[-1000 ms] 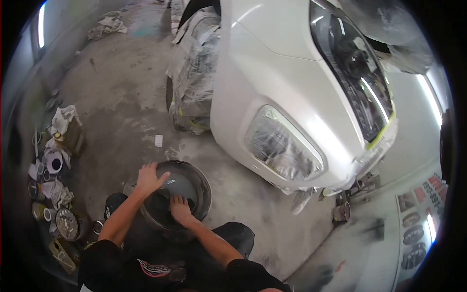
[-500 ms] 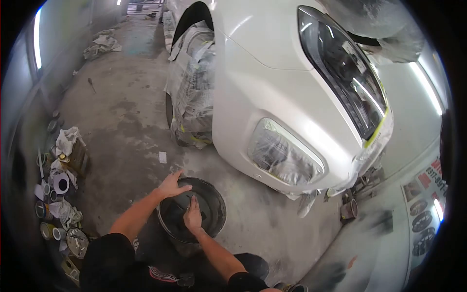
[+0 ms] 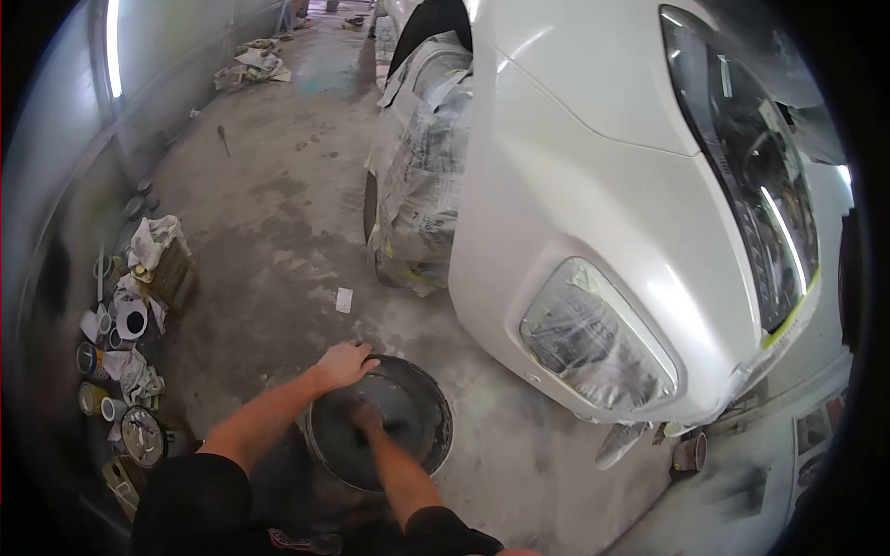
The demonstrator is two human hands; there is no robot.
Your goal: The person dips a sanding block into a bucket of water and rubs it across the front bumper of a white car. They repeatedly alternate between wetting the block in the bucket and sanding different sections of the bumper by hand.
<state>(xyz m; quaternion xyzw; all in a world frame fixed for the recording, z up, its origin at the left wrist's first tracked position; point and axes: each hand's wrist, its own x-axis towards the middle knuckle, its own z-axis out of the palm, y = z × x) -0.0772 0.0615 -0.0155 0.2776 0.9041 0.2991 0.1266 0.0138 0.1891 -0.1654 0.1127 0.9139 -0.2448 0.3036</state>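
Note:
A round dark bucket point(image 3: 441, 408) stands on the floor in front of me, with murky grey liquid point(image 3: 338, 435) inside. My left hand point(image 3: 345, 363) is on its far rim, fingers curled over the edge. Inside the bucket, my right hand point(image 3: 367, 417) reaches down into the liquid. Its fingers are blurred and partly sunk, so what they hold, if anything, is hidden.
A pale car body point(image 3: 593, 204) rises at the right, its wheel point(image 3: 422, 176) and lower bumper opening point(image 3: 598, 338) covered with masking sheets. Cans, rags and a tape roll point(image 3: 132, 320) crowd the left wall. A white paper point(image 3: 344, 300) lies on the floor.
My right hand has gone lower into the bucket, where its fingers were visible before. My left hand stays at the rim. The view has shifted, so the car appears further right.

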